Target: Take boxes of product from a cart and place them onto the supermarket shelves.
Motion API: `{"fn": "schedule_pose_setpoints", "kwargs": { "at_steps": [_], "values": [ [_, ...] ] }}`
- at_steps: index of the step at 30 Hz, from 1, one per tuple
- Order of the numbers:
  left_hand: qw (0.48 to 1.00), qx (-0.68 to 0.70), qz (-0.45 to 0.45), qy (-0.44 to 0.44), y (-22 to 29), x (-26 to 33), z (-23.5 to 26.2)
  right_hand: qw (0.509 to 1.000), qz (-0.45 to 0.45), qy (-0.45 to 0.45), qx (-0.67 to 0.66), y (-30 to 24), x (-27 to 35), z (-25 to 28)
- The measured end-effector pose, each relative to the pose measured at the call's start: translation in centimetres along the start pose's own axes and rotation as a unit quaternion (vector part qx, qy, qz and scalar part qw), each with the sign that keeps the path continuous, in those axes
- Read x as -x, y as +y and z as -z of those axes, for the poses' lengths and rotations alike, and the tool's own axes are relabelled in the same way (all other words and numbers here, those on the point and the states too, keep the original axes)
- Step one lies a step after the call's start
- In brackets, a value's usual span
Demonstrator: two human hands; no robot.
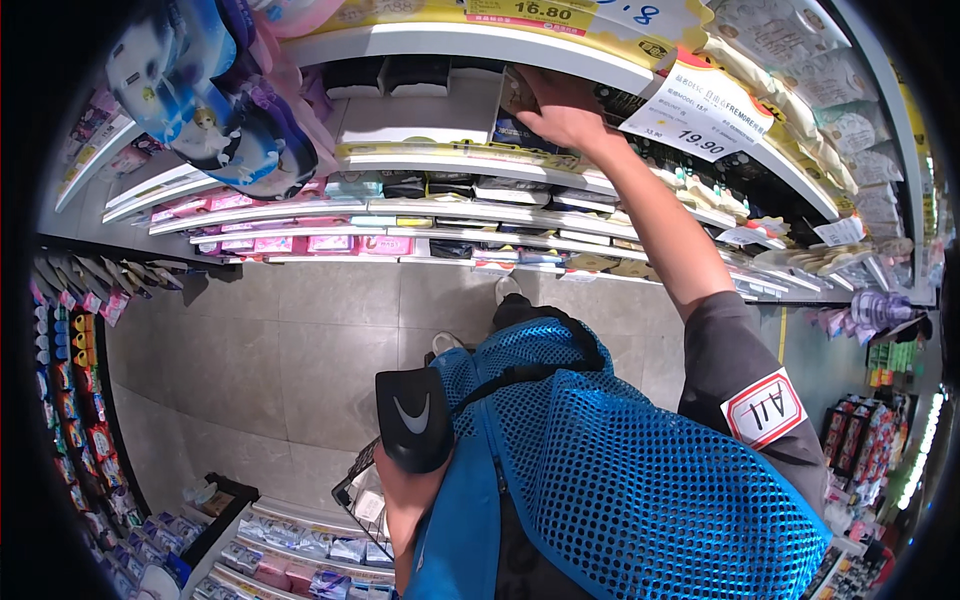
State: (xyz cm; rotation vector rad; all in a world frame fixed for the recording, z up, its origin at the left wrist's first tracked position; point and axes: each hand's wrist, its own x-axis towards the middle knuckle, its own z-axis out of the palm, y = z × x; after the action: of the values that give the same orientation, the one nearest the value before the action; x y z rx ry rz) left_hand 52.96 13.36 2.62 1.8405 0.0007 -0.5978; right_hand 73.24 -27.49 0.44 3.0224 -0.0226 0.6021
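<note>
My right arm reaches up and forward to a shelf, and my right hand (570, 108) is in among the dark goods there. Its thumb and a finger close about a dark flat package (507, 122) with pale print, at the right of a bare white stretch of shelf. The upper shelf's edge hides some of the fingertips. My left arm (402, 500) hangs down on the left, beside a black wire basket (352, 492). The left hand itself is out of the picture.
White shelves (420, 208) hold pink, teal and black packs. Above them runs a shelf edge with price cards (695, 110). Blue shiny hanging packs (205, 95) crowd the upper left. A low shelf (300, 545) stands behind me. Grey tiles (290, 350) cover the floor.
</note>
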Motion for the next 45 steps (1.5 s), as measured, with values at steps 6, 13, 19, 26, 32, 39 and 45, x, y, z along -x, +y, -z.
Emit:
{"fn": "schedule_pose_setpoints", "kwargs": {
  "at_steps": [6, 13, 19, 26, 32, 39, 45],
  "values": [
    [1.000, -0.021, 0.008, 0.007, -0.1, 0.1, 0.0, 0.992, -0.025, -0.113, -0.046, 0.1, -2.8, 0.6],
    [1.000, -0.002, 0.000, 0.017, -0.7, 0.0, -0.1, 0.990, -0.030, -0.105, -0.094, -0.2, -3.5, 0.4],
    [1.000, -0.011, -0.014, 0.019, -0.5, -0.2, -0.2, 0.984, -0.019, -0.154, -0.086, 0.4, -3.9, 0.2],
    [1.000, -0.011, -0.021, 0.017, -0.9, -0.4, -0.3, 0.963, -0.019, -0.212, -0.167, -0.6, -3.5, 2.8],
    [0.999, 0.013, -0.032, -0.010, 0.0, -0.9, -0.4, 0.975, 0.040, -0.220, -0.007, 1.5, -3.6, 2.2],
    [0.999, 0.038, -0.007, 0.006, -0.2, -1.0, -0.4, 0.976, 0.056, -0.207, -0.038, -0.2, -3.9, 4.6],
    [0.999, 0.050, -0.008, 0.000, -1.2, -1.2, 0.1, 0.978, 0.050, -0.181, -0.092, -0.6, -3.3, 3.9]
  ]
}}
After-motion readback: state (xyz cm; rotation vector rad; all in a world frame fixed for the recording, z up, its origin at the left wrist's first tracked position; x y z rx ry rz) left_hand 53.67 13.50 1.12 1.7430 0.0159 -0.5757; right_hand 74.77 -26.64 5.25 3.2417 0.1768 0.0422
